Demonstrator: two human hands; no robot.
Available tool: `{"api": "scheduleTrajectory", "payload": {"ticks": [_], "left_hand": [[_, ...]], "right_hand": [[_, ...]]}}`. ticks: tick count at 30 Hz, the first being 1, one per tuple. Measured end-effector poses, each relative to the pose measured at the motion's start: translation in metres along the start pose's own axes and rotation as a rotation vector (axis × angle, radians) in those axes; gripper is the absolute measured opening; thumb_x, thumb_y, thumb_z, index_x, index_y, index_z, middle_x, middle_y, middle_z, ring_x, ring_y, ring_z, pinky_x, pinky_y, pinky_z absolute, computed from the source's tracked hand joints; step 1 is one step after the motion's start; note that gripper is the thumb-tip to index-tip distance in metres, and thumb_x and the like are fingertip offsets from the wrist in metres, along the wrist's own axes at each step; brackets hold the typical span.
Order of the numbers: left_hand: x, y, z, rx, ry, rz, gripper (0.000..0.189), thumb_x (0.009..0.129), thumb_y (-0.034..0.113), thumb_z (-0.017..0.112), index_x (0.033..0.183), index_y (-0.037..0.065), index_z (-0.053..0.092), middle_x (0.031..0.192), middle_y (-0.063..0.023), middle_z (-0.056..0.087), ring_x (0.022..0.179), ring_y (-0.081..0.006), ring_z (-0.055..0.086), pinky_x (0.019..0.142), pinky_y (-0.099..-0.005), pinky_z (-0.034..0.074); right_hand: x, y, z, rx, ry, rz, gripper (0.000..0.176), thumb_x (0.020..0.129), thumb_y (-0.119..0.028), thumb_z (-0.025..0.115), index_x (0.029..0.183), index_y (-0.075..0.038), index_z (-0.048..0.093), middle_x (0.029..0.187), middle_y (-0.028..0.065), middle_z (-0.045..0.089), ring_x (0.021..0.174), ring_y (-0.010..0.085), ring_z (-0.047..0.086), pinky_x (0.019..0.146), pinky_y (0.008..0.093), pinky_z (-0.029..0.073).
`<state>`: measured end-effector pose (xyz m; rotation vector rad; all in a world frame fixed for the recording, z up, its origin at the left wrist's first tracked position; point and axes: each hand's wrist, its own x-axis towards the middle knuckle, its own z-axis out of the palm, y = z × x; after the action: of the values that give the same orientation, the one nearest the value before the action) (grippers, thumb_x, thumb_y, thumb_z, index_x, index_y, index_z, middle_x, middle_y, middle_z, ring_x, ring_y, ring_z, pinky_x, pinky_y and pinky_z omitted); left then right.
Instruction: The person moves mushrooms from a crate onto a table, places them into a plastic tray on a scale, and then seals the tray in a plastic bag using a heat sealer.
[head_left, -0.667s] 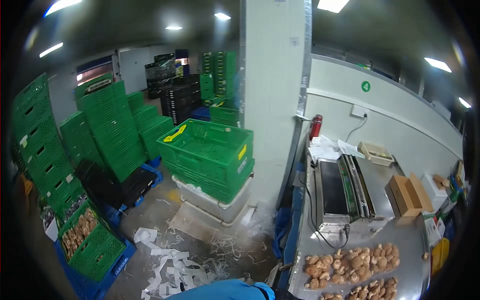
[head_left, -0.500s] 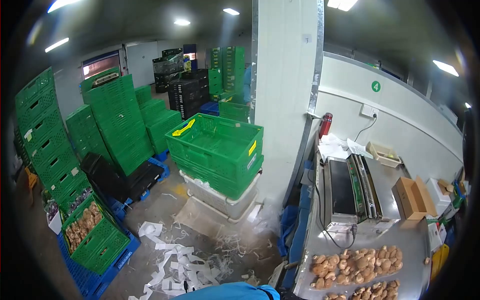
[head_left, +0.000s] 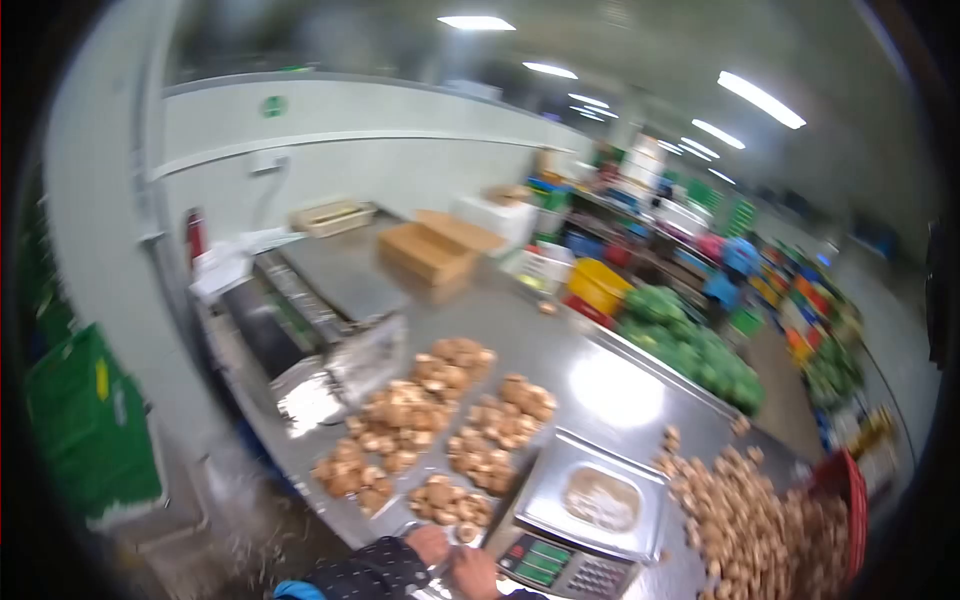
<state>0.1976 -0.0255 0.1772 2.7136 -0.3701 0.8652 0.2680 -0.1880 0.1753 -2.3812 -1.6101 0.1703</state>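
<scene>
At the near edge of a steel table (head_left: 500, 335), my left hand (head_left: 428, 545) comes in from a dark dotted sleeve with its fingers curled. My right hand (head_left: 474, 573) is close beside it, also curled, just left of a digital scale (head_left: 565, 565). Something pale and shiny shows between and below the hands; blur keeps me from telling what it is. Right in front of them lies a small group of brown mushrooms (head_left: 450, 502). Further groups of mushrooms (head_left: 400, 418) lie in rows beyond. On the scale's steel pan sits a shallow clear tray (head_left: 602, 499).
Loose mushrooms (head_left: 760, 520) are heaped right of the scale, by a red basket (head_left: 852, 505). A wrapping machine (head_left: 310, 330), an open carton (head_left: 435, 250) and a cream bin (head_left: 333, 217) stand farther back. Green vegetables (head_left: 690, 345) and a yellow tub (head_left: 598, 287) lie beyond the table.
My view has swung right and down, from the stacked green crates and paper-strewn floor to the steel table. Both hands, the scale and the heap of mushrooms have come into sight.
</scene>
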Motion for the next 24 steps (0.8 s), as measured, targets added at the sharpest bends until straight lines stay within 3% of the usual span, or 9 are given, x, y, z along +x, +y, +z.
{"api": "scheduleTrajectory", "payload": {"ticks": [1, 7, 9, 10, 13, 17, 19, 21, 24], "left_hand": [[-0.001, -0.007, 0.003, 0.066, -0.029, -0.052, 0.009, 0.062, 0.013, 0.059, 0.054, 0.01, 0.056, 0.055, -0.0028, 0.051, 0.06, -0.0197, 0.055, 0.058, -0.0349, 0.045], [-0.014, -0.014, 0.019, 0.091, -0.045, -0.045, 0.006, 0.063, 0.013, 0.057, 0.061, 0.009, 0.055, 0.062, -0.0064, 0.052, 0.067, -0.0229, 0.055, 0.063, -0.0363, 0.043], [-0.01, -0.009, 0.008, 0.104, -0.065, -0.037, 0.005, 0.062, 0.014, 0.058, 0.062, 0.009, 0.056, 0.062, -0.0066, 0.052, 0.067, -0.0234, 0.055, 0.063, -0.0365, 0.043], [-0.01, -0.005, 0.004, 0.104, -0.078, -0.035, 0.006, 0.062, 0.014, 0.058, 0.062, 0.009, 0.056, 0.062, -0.0067, 0.052, 0.066, -0.0236, 0.055, 0.064, -0.0366, 0.043], [-0.009, -0.001, -0.008, 0.119, -0.122, -0.025, 0.007, 0.061, 0.015, 0.059, 0.063, 0.009, 0.057, 0.061, -0.0071, 0.053, 0.066, -0.0244, 0.055, 0.064, -0.0368, 0.044], [0.007, -0.007, -0.02, 0.05, -0.097, 0.027, 0.005, 0.066, 0.013, 0.056, 0.069, 0.009, 0.054, 0.068, -0.0058, 0.052, 0.071, -0.0248, 0.053, 0.066, -0.0386, 0.038], [0.024, -0.005, -0.027, 0.216, -0.297, -0.024, 0.005, 0.066, 0.01, 0.056, 0.069, 0.008, 0.054, 0.069, -0.0063, 0.051, 0.072, -0.0255, 0.052, 0.068, -0.0387, 0.038], [0.061, 0.021, -0.061, 0.004, -0.128, 0.028, 0.006, 0.065, 0.008, 0.057, 0.068, 0.007, 0.052, 0.068, -0.0063, 0.05, 0.072, -0.0268, 0.051, 0.066, -0.0399, 0.038], [0.136, 0.064, -0.101, 0.01, 0.003, 0.047, 0.019, 0.064, 0.005, 0.063, 0.082, 0.004, 0.057, 0.076, -0.01, 0.054, 0.08, -0.0297, 0.054, 0.071, -0.0398, 0.042]], "right_hand": [[0.008, -0.005, 0.001, -0.094, 0.228, -0.115, 0.029, 0.073, -0.01, 0.052, 0.1, -0.003, 0.058, 0.093, 0.0122, 0.052, 0.085, 0.0251, 0.052, 0.069, 0.0385, 0.042], [0.005, -0.005, 0.011, -0.136, 0.185, -0.071, 0.031, 0.074, -0.011, 0.052, 0.103, -0.002, 0.059, 0.094, 0.0118, 0.051, 0.085, 0.0262, 0.051, 0.073, 0.0391, 0.043], [0.002, 0.001, 0.034, -0.133, 0.324, -0.086, 0.026, 0.077, -0.011, 0.052, 0.1, -0.003, 0.061, 0.091, 0.0133, 0.053, 0.082, 0.0287, 0.052, 0.073, 0.0407, 0.043], [0.0, -0.027, -0.037, -0.326, 0.106, -0.092, 0.028, 0.072, -0.01, 0.056, 0.099, -0.001, 0.057, 0.098, 0.0066, 0.05, 0.086, 0.0198, 0.053, 0.067, 0.0301, 0.046], [-0.002, -0.028, -0.045, -0.316, 0.047, -0.116, 0.029, 0.072, -0.009, 0.055, 0.101, -0.001, 0.057, 0.097, 0.0075, 0.049, 0.087, 0.0214, 0.052, 0.068, 0.0306, 0.046], [0.01, -0.013, -0.001, -0.064, 0.207, 0.002, 0.033, 0.073, -0.009, 0.054, 0.105, -0.001, 0.054, 0.099, 0.0086, 0.05, 0.091, 0.0221, 0.053, 0.072, 0.0316, 0.046], [0.006, -0.017, -0.021, -0.002, 0.342, -0.015, 0.034, 0.075, -0.011, 0.055, 0.107, 0.0, 0.052, 0.096, 0.0093, 0.052, 0.09, 0.0245, 0.053, 0.072, 0.0316, 0.046], [-0.006, -0.02, -0.052, 0.208, 0.362, 0.083, 0.036, 0.079, -0.014, 0.057, 0.113, -0.002, 0.05, 0.095, 0.0138, 0.054, 0.089, 0.0277, 0.055, 0.073, 0.035, 0.047], [-0.029, 0.003, -0.086, 0.486, 0.104, 0.403, 0.034, 0.082, -0.017, 0.058, 0.114, -0.006, 0.053, 0.089, 0.0178, 0.059, 0.081, 0.031, 0.059, 0.07, 0.0385, 0.048]]}}
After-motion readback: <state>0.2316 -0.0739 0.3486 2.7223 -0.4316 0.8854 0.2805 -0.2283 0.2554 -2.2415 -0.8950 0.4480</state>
